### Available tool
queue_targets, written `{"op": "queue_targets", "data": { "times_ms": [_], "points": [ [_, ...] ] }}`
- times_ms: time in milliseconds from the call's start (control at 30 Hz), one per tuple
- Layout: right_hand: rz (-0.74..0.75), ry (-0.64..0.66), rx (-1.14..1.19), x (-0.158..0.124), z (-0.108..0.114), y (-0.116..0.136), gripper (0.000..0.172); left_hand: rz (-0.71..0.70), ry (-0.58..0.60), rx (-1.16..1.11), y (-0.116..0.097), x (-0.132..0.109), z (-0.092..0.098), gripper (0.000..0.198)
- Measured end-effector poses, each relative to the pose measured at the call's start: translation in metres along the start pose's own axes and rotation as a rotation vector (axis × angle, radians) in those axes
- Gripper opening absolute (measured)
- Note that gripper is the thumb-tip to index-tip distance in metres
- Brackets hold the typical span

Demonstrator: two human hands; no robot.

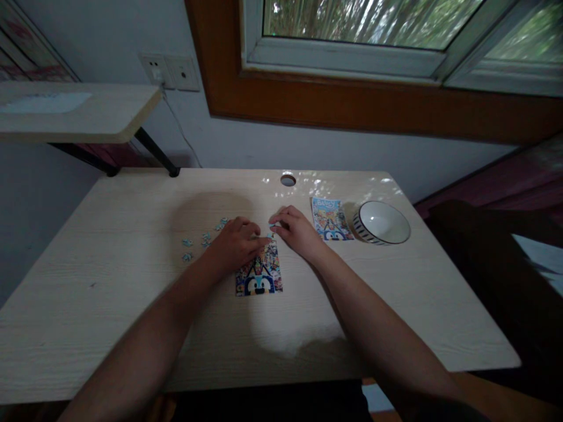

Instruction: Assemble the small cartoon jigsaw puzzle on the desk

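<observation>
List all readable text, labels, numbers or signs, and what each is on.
"BLUEY" (probable; small and blurred): top of the printed picture sheet beside the bowl.
Puzzle: no readable text.
Loose pieces: too small to read.
Sheet on the shelf: nothing legible.
Papers at far right: nothing legible.
No readable numbers or signs.

I see my puzzle (259,271) crowded with many-coloured figures around a blue cartoon head, the picture sheet (332,220) repeating that pattern beneath a light-blue top, my loose pieces (187,257) pale blue and white, the white bowl (383,223) dark-striped and dark-rimmed, and my table (109,258) pale and wood-grained.
</observation>
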State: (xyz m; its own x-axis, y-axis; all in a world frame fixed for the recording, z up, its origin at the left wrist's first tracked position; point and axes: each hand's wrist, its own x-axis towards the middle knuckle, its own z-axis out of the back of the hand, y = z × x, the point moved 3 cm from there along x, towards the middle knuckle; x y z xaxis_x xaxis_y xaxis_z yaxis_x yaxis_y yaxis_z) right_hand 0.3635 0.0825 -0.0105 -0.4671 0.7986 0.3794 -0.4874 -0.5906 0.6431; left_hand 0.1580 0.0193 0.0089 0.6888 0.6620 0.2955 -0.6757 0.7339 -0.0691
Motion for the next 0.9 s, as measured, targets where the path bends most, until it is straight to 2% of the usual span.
{"op": "queue_targets", "data": {
  "times_ms": [433,800,900],
  "points": [
    [-0.013,0.054,0.017,0.002,0.006,0.005,0.016,-0.002,-0.008,-0.009,-0.001,0.000,0.001,0.027],
    [-0.232,-0.073,0.060,0.001,0.010,0.006,0.004,0.028,0.002,-0.046,-0.002,0.001,0.004,0.027],
    [-0.285,-0.094,0.146,0.001,0.006,0.002,0.004,0.027,0.001,-0.048,-0.002,0.001,0.004,0.027]
  ]
}}
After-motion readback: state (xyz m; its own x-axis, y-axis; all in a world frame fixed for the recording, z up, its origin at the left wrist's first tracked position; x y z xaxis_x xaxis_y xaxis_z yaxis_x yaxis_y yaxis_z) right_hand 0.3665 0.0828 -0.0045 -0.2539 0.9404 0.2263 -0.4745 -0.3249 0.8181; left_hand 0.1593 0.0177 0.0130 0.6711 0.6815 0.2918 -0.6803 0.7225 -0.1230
